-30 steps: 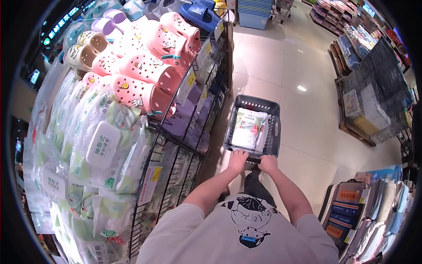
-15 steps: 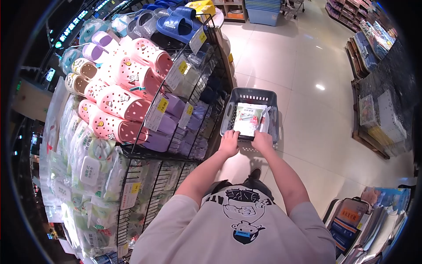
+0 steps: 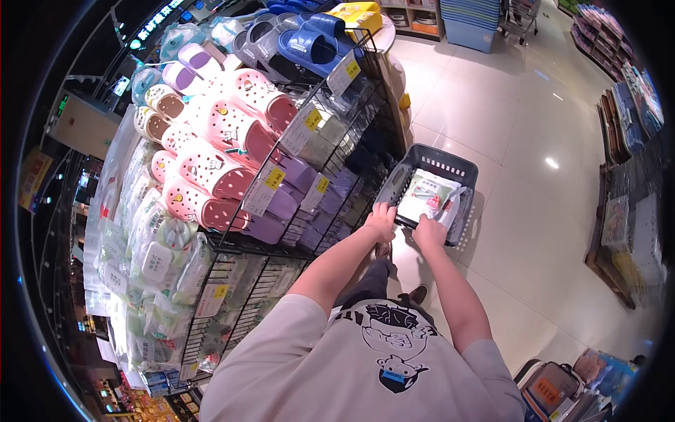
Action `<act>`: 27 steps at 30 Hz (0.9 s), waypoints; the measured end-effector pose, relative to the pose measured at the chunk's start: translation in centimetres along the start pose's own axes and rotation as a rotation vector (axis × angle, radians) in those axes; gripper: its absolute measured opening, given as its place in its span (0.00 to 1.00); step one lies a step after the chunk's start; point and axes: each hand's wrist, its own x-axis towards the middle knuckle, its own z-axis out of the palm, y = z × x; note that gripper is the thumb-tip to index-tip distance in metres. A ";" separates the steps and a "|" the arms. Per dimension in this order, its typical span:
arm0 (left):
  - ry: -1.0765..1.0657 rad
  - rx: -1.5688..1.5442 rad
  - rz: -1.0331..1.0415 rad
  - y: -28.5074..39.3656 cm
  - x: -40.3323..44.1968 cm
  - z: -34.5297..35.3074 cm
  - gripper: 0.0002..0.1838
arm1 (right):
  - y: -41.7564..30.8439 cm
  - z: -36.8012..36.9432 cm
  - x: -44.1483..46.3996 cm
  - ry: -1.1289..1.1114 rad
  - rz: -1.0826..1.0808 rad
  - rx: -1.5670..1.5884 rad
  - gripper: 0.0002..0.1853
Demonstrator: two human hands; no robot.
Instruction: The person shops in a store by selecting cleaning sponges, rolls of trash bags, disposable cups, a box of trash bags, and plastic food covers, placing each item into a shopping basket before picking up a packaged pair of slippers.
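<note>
A dark grey shopping basket (image 3: 458, 164) with slotted walls hangs in front of me, turned slightly at an angle. Inside lies a white plastic package (image 3: 434, 190) with green and red print. My left hand (image 3: 382, 221) is closed on the basket's near left edge. At the near side, to the right of it, my right hand (image 3: 429, 232) is closed as well, its fingers close to the package. The fingers cover the part of the rim or handle they grip.
Left of the basket stands a black wire rack (image 3: 281, 232) with pink clogs (image 3: 214, 172), blue slippers (image 3: 309, 48) and price tags. Bagged goods (image 3: 158, 264) hang below. Stacked blue bins (image 3: 469, 24) and a shopping cart (image 3: 520, 20) are farther ahead. Shelving (image 3: 610, 271) lines the right.
My view has turned left, so the rack and aisle appear farther right. The basket has shifted right in view and tilted clockwise. Both hands stay on it, and my legs show stepping.
</note>
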 end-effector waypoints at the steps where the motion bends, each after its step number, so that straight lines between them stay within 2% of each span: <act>1: 0.015 0.013 0.007 -0.2 0.5 -0.2 0.44 | 0.0 -0.3 0.8 0.000 -0.014 -0.002 0.13; 8: -0.039 0.038 -0.001 -0.5 6.6 -2.8 0.40 | 0.0 -1.5 5.5 0.061 0.039 -0.024 0.14; 13: -0.100 -0.012 0.041 -1.0 10.5 -5.7 0.49 | 0.0 -3.2 9.8 0.078 0.016 -0.102 0.14; 17: 0.171 -0.340 0.240 -3.7 12.8 -2.6 0.48 | 0.3 -3.7 11.2 0.097 -0.057 -0.226 0.13; 19: 0.290 -0.503 0.246 -4.2 12.5 -1.9 0.42 | 1.3 -3.4 12.2 0.149 -0.105 -0.239 0.13; 22: 0.311 -0.739 0.214 -4.9 10.3 -2.9 0.36 | 3.5 -2.9 12.2 0.167 -0.114 -0.201 0.13; 23: 0.266 -0.878 0.137 -5.4 9.2 -3.8 0.33 | 3.5 -3.1 11.6 0.174 -0.106 -0.214 0.13; 25: 0.427 -0.932 0.040 -7.3 7.3 -4.2 0.26 | 3.2 -3.8 10.7 0.133 -0.078 -0.175 0.14; 27: 0.585 -1.308 -0.117 -9.4 5.8 -4.3 0.13 | 2.9 -4.1 10.6 0.041 -0.038 -0.239 0.15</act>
